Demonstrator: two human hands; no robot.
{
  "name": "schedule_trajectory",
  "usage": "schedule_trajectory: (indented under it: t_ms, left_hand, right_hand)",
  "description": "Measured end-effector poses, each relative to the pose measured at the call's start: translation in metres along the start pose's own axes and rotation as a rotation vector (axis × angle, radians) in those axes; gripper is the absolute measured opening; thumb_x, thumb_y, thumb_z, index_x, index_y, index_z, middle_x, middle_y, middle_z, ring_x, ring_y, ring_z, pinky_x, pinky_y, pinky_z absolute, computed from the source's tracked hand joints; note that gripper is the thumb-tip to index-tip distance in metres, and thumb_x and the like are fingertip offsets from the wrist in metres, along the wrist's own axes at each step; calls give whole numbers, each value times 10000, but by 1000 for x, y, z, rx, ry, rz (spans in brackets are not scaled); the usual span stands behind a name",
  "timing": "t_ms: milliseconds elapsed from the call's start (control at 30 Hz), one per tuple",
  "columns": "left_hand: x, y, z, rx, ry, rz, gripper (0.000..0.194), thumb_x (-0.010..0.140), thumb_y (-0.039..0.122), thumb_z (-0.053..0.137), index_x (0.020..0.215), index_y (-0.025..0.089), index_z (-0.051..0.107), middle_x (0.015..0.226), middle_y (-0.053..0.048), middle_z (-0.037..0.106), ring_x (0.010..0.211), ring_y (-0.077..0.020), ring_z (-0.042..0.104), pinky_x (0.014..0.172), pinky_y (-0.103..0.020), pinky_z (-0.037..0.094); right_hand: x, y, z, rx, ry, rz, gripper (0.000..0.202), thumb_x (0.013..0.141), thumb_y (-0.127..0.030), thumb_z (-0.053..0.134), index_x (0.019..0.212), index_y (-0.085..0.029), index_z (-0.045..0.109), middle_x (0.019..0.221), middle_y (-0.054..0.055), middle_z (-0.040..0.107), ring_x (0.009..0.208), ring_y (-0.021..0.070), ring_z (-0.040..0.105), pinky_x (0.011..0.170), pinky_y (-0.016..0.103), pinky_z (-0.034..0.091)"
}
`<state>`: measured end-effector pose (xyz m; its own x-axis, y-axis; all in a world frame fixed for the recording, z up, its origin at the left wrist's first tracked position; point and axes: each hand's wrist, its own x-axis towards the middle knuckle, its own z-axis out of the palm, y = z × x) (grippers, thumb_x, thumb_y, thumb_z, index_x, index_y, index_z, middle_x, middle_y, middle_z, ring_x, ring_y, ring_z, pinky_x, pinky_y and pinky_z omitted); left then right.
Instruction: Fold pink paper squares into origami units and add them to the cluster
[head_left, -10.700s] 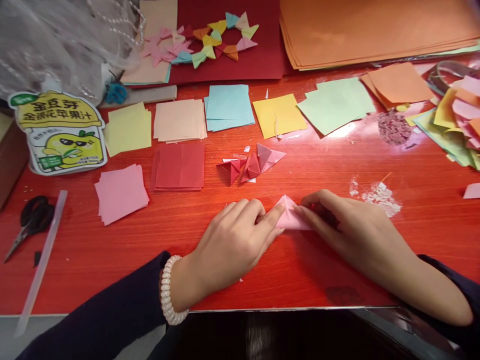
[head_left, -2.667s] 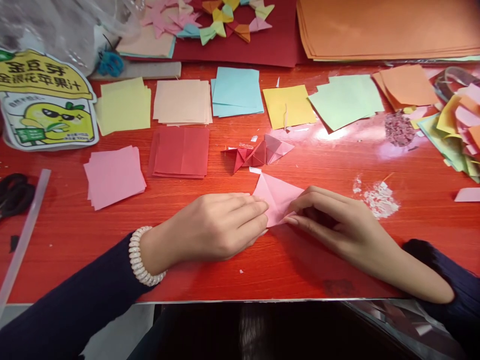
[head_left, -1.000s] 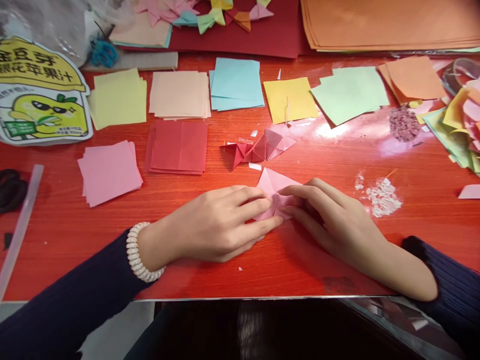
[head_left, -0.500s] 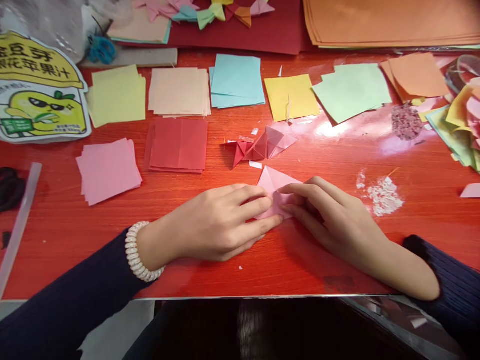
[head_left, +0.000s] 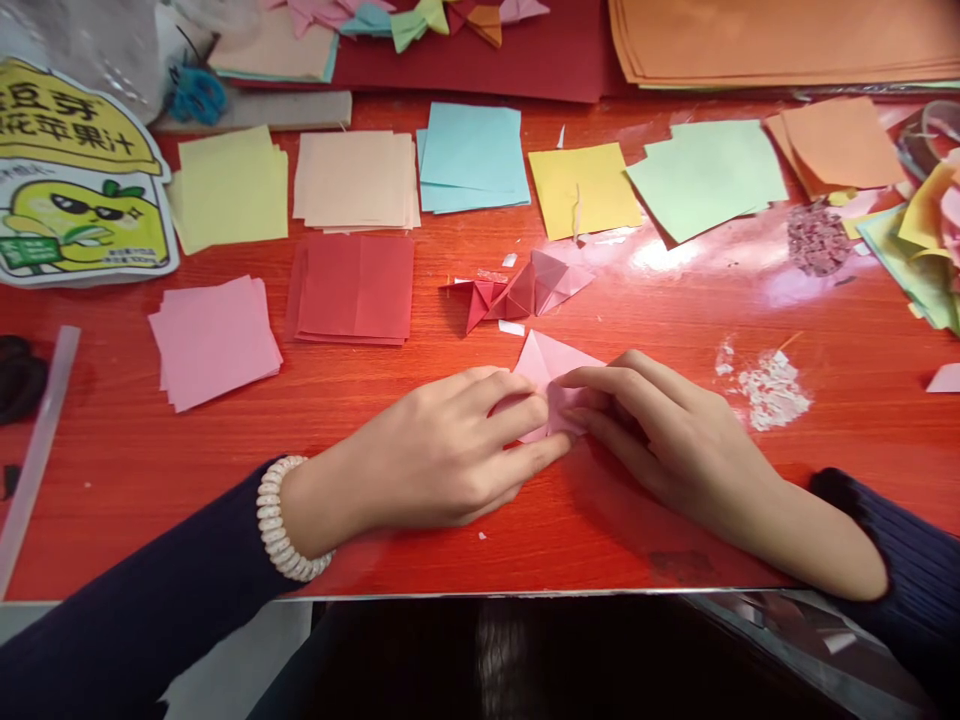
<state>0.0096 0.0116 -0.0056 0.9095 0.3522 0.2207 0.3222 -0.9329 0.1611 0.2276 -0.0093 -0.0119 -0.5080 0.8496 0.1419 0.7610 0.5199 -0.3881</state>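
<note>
A pink sheet of folding paper (head_left: 541,358) lies on the red table between my hands, with crease lines across it and its lower part covered by fingers. My left hand (head_left: 450,445) presses on its left side, the fingers bent and their tips at the paper's middle. From the right, my right hand (head_left: 660,425) pinches the paper's right side, thumb and fingertips close together. Just beyond the paper sits a folded red and pink origami piece (head_left: 525,290).
Stacks of red paper (head_left: 354,290), pink paper (head_left: 216,343), blue paper (head_left: 474,155) and green paper (head_left: 709,175) lie beyond my hands. White paper scraps (head_left: 774,390) are at the right. A drink pouch (head_left: 82,180) and blue scissors (head_left: 196,95) are at the left.
The fingers of my left hand have shifted slightly over the pink paper, its lower finger reaching a bit further right. My right hand keeps nearly the same place. The view has moved a little.
</note>
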Motion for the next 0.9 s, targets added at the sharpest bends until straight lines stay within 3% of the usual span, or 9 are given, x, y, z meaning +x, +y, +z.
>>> schedule_trajectory:
  t_ms: [233,500,633,767,900]
  left_hand:
    - [2,5,-1,19,4,-28,328,858,208,469,1176,158,532,1080,-78,599,1040,-240,520,821,-355,493]
    - [1,-1,-12,-18,-9,16,251,862,217,469,1069,138,587,1030,-91,615,989,-213,552,805,-336,504]
    - [-1,3,-16,-55,-46,29,242,861,266,467,1016,144,607,941,-80,614,903,-196,561,746,-324,502]
    - [-2,16,-9,55,-14,49,218,856,239,484,997,127,607,838,-49,583,732,-156,526,606,-292,467]
    - [-1,18,-4,124,23,33,188,848,238,518,949,106,606,913,-56,588,767,-167,540,628,-297,484]
  right_hand:
    - [-2,5,-6,172,-91,44,349,846,-213,495,1177,-119,439,909,62,472,652,107,487,555,233,434]
    - [-4,5,-10,131,-55,7,148,831,-134,447,978,-148,460,901,69,401,765,152,471,662,297,452]
    - [-3,7,-9,223,22,28,122,812,-111,461,863,-199,394,836,38,411,718,146,455,609,294,430]
    - [-5,6,-7,262,125,-81,188,804,-69,481,855,-222,384,790,16,436,687,136,450,577,279,418]
    - [-7,6,-8,140,71,-290,238,811,-75,513,1022,-175,472,929,62,533,792,153,480,666,302,444]
